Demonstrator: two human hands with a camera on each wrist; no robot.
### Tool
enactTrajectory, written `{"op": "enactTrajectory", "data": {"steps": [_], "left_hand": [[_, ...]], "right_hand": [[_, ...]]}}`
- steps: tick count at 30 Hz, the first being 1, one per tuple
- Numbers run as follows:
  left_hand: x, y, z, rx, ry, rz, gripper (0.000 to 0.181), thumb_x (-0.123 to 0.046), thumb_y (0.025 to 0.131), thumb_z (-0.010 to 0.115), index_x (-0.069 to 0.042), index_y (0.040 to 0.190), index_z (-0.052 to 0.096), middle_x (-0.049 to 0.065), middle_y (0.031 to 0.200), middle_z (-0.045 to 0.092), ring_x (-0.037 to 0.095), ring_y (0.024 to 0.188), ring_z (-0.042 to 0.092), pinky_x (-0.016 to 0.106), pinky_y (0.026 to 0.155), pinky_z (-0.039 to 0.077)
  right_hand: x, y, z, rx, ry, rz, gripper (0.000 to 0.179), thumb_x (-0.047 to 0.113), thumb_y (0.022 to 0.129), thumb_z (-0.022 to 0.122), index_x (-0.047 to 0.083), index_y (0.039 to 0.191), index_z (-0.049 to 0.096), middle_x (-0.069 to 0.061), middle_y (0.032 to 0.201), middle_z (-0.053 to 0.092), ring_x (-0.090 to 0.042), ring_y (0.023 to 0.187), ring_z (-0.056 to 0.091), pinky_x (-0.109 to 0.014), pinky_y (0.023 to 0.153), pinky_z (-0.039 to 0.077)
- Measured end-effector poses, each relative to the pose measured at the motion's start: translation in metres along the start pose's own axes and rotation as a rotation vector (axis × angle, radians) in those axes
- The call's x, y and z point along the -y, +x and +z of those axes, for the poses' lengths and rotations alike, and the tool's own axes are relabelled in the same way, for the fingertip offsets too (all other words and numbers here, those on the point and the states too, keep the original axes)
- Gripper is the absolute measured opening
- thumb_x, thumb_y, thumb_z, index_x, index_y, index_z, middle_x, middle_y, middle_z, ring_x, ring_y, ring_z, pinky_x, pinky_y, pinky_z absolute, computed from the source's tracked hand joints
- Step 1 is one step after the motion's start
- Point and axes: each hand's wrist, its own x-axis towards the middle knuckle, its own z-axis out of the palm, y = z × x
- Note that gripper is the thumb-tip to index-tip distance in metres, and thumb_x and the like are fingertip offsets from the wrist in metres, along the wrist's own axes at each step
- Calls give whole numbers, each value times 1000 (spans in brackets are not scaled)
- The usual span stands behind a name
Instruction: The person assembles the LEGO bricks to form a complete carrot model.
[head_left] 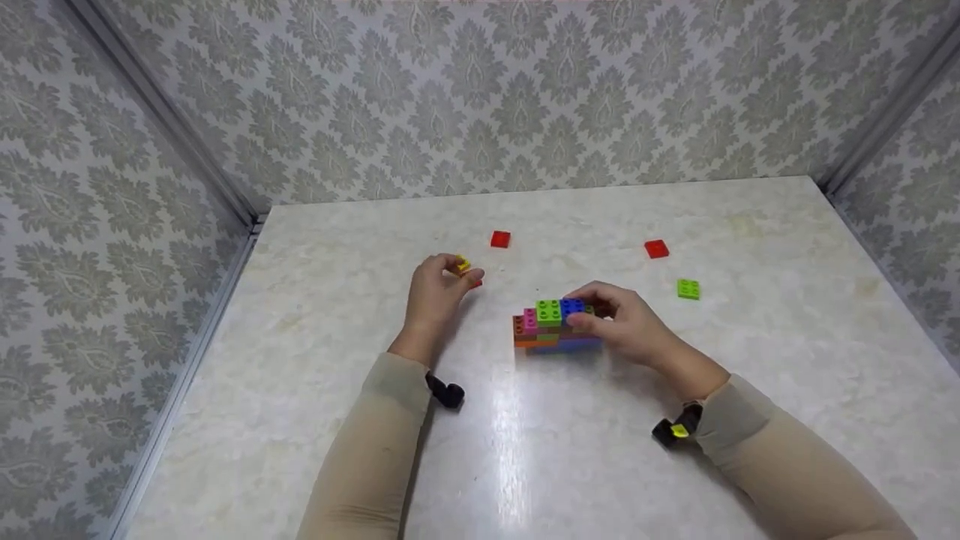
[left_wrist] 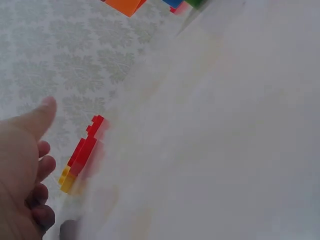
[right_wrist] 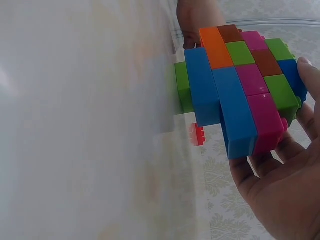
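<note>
My right hand [head_left: 634, 322] grips the right end of a built block of toy bricks [head_left: 549, 312]. In the right wrist view the block's blue, magenta, green, orange and brown bricks show, with the thumb on the top side and fingers behind. My left hand [head_left: 436, 296] is at a yellow brick [head_left: 463, 263] and a red brick [head_left: 478, 283], both partly hidden by it in the head view. The left wrist view shows the thumb stretched out and the fingers loosely bent, with the yellow brick [left_wrist: 66, 180] and red brick [left_wrist: 83, 152] beyond them.
A flat red brick [head_left: 500, 239] lies past the left hand. Another red brick [head_left: 656, 249] and a light green brick [head_left: 688, 289] lie to the right on the pale marbled table [head_left: 315, 315]. Patterned wall panels [head_left: 480, 97] stand behind and at both sides.
</note>
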Motion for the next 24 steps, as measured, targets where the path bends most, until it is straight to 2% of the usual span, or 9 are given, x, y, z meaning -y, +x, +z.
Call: {"op": "enactTrajectory", "data": {"steps": [2,6,11,15,21,24], "left_hand": [[0,0,0,11,74,5,42,-37,100,89,-6,127,76,9,125,72,27,121,63,44,108,57],[-1,0,1,53,206,11,42,-33,102,87,-7,134,78,9,132,71,27,124,61,44,111,57],[-2,-2,2,68,294,36,39,-31,103,86,-8,135,81,11,138,72,29,127,61,46,115,55],[-2,-3,1,64,287,44,37,-31,102,87,-9,131,81,10,135,75,28,125,62,45,113,56],[-2,-6,0,56,187,61,30,-34,101,87,-14,123,80,4,121,76,23,118,64,42,102,60],[-4,-7,1,66,125,85,32,-34,102,87,-14,126,78,2,125,77,24,122,64,43,109,59]], "right_hand": [[1,0,-1,-1,1,4,29,25,109,78,11,135,76,-11,132,75,-24,106,66,-25,90,55],[2,0,-2,-2,0,7,29,25,109,78,12,135,76,-10,132,75,-24,106,65,-25,89,55],[1,-1,-2,0,2,4,29,23,110,77,11,135,76,-10,132,75,-25,106,64,-25,89,54],[0,-1,-1,-5,2,6,28,24,109,77,12,135,76,-8,131,75,-23,105,65,-25,89,54],[0,-1,0,-9,10,-30,27,18,109,77,9,134,76,-6,126,75,-19,100,65,-25,87,54],[1,-1,1,-9,13,-34,26,16,108,77,9,134,77,-4,125,75,-19,99,65,-25,87,54]]}}
